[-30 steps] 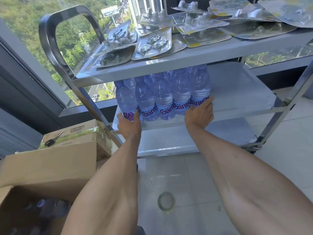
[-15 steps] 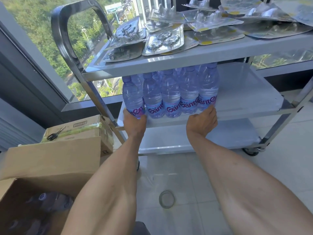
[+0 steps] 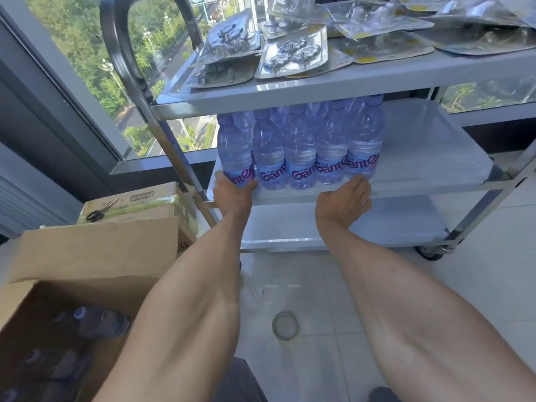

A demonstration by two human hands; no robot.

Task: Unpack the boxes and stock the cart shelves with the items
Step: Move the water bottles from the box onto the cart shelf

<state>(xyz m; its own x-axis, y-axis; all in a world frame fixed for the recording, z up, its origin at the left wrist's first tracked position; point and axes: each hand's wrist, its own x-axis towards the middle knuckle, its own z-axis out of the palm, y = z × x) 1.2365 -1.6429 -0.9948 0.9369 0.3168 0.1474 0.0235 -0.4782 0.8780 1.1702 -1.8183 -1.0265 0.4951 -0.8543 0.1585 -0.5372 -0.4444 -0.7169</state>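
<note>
A row of clear water bottles (image 3: 298,149) with blue and pink labels stands at the left end of the cart's middle shelf (image 3: 429,158). My left hand (image 3: 232,194) grips the base of the leftmost bottle, thumb on its front. My right hand (image 3: 345,195) rests with straight fingers on the shelf edge, its fingertips at the foot of the rightmost bottle. At the lower left an open carton (image 3: 87,250) holds more bottles (image 3: 98,320) lying in shadow.
Blister packs (image 3: 293,50) cover the cart's top shelf; the bottom shelf (image 3: 377,224) is bare. The cart handle (image 3: 116,39) arches up on the left by the window. Scissors (image 3: 101,210) lie on a closed box (image 3: 150,204). A tape ring (image 3: 285,325) lies on the floor tiles.
My right hand has slid down from the side of the rightmost bottle to the shelf edge. My left hand stays at the leftmost bottle's base. The bottles sit further in on the shelf.
</note>
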